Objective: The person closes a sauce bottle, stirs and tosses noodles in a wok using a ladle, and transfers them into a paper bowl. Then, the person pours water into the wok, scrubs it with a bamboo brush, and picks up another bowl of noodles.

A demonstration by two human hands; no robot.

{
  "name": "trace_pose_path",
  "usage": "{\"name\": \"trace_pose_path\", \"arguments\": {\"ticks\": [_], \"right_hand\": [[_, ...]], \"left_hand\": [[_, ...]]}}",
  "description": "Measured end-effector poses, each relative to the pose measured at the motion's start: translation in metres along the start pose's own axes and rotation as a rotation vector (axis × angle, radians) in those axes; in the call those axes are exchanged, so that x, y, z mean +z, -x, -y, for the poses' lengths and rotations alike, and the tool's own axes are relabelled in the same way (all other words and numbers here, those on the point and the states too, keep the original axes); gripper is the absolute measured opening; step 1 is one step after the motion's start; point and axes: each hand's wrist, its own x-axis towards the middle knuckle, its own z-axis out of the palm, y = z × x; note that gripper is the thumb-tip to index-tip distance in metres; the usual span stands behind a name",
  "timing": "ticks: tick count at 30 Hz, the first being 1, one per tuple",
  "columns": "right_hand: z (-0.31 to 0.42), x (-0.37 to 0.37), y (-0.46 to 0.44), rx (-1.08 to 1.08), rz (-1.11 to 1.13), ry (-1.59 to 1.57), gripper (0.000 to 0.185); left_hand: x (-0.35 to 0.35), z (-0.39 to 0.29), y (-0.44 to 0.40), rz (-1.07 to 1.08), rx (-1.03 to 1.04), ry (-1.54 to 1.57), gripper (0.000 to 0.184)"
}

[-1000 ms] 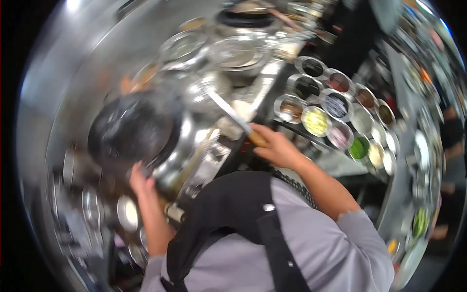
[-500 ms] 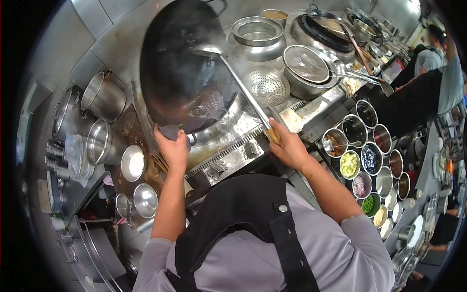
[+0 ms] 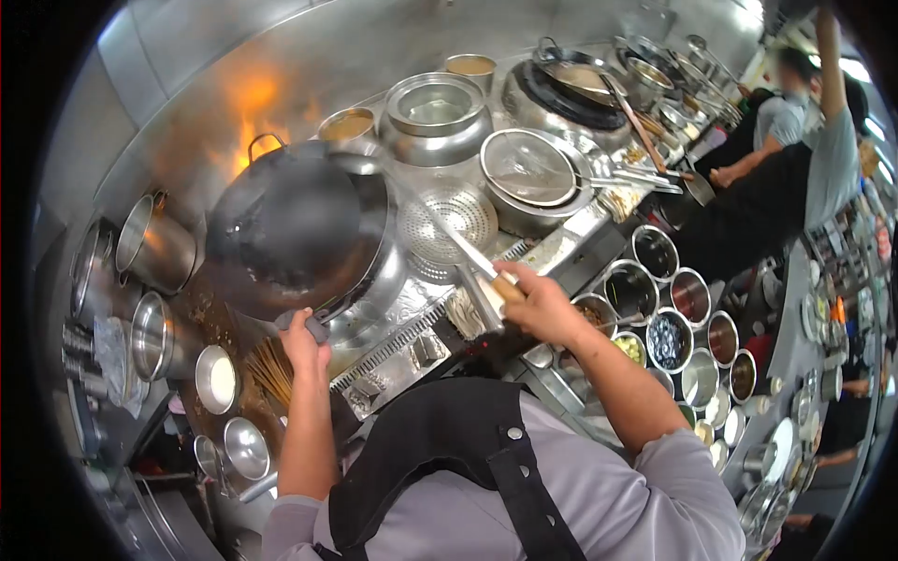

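My left hand (image 3: 301, 348) is closed around a grey cloth (image 3: 318, 329) at the near edge of a large black wok (image 3: 281, 234). The wok is over the stove ring on the left, with a loop handle at its far side. What lies inside is blurred and hard to make out. My right hand (image 3: 544, 307) grips the wooden end of a long-handled ladle (image 3: 470, 251). Its shaft slants up and left, and the ladle's head is smeared by motion near the wok's right rim.
Flames (image 3: 254, 103) rise behind the wok. To its right are a perforated skimmer (image 3: 449, 222), a lidless metal pot (image 3: 435, 138) and a mesh strainer (image 3: 527, 166). Ingredient tins (image 3: 667, 338) stand at my right. Bamboo sticks (image 3: 269, 371) and bowls (image 3: 217, 379) are at left. Another person (image 3: 776, 126) stands at far right.
The wok has come down from a steep tilt to a flatter position, and flames have appeared behind it. The ladle has swung with my right hand. The view has shifted.
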Motion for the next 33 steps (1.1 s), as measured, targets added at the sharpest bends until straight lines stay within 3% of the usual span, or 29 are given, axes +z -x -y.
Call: {"name": "trace_pose_path", "arguments": {"ticks": [1, 3, 6, 8, 10, 12, 13, 14, 16, 17, 18, 20, 21, 24, 26, 28, 30, 32, 33], "right_hand": [[0.022, -0.01, -0.014, 0.161, -0.017, -0.092, 0.066], [0.005, -0.02, -0.072, -0.182, -0.219, 0.154, 0.064], [0.017, -0.04, -0.17, -0.089, -0.3, 0.184, 0.056], [0.019, -0.046, -0.238, -0.051, -0.365, 0.309, 0.046], [0.02, -0.051, -0.299, -0.041, -0.375, 0.405, 0.039], [0.013, -0.058, -0.349, 0.212, -0.165, 0.055, 0.017], [0.018, -0.061, -0.354, 0.24, -0.106, -0.44, 0.009], [0.026, -0.067, -0.355, 0.269, -0.042, -0.934, 0.011], [0.037, -0.084, -0.36, 0.352, 0.199, -1.492, 0.015], [0.042, -0.086, -0.354, 0.326, 0.219, -1.563, 0.014], [0.046, -0.085, -0.344, 0.299, 0.236, -1.634, 0.013], [0.06, -0.081, -0.315, 0.296, 0.285, -1.664, 0.012], [0.068, -0.078, -0.297, 0.292, 0.325, -1.696, 0.012], [0.089, -0.067, -0.243, 0.238, 0.474, -1.849, 0.009], [0.105, -0.056, -0.204, 0.259, 0.515, -1.895, 0.009], [0.117, -0.045, -0.168, 0.273, 0.542, -1.94, 0.009], [0.125, -0.031, -0.135, 0.297, 0.628, -1.963, 0.009], [0.13, -0.017, -0.107, 0.256, 0.643, -1.953, 0.01], [0.131, -0.01, -0.095, 0.292, 0.648, -1.945, 0.01]], "left_hand": [[0.01, -0.006, 0.006, -0.08, -0.158, 0.074, 0.023], [0.023, -0.012, 0.003, -0.15, -0.376, 0.196, 0.019], [0.017, -0.005, -0.018, -0.158, -0.437, 0.235, 0.02], [0.027, -0.021, 0.001, -0.262, -0.393, 0.223, 0.021], [0.012, -0.03, 0.015, -0.218, -0.329, 0.137, 0.026], [-0.038, -0.038, 0.019, -0.145, -0.247, 0.047, 0.03], [-0.044, -0.06, 0.035, -0.245, -0.175, -0.002, 0.032], [-0.073, -0.071, 0.039, -0.265, -0.052, -0.16, 0.038], [-0.13, -0.095, 0.049, -0.423, 0.129, -0.519, 0.059], [-0.229, -0.076, 0.025, -0.532, 0.346, -0.947, 0.068], [-0.236, -0.097, 0.04, -0.635, 0.381, -1.302, 0.076], [-0.255, -0.113, 0.052, -0.876, 0.143, -1.448, 0.076], [-0.289, -0.109, 0.049, -0.887, 0.139, -1.449, 0.076], [-0.401, -0.075, 0.024, -0.495, -0.023, -1.484, 0.083], [-0.301, -0.095, 0.038, -0.754, -0.233, -1.661, 0.076], [-0.236, -0.099, 0.045, -0.762, 0.244, -1.795, 0.064], [-0.196, -0.099, 0.035, -0.405, 0.623, -1.472, 0.056], [-0.118, -0.1, 0.039, -0.006, 0.656, -1.279, 0.049], [-0.085, -0.092, 0.041, 0.141, 0.775, -1.256, 0.042]]}}
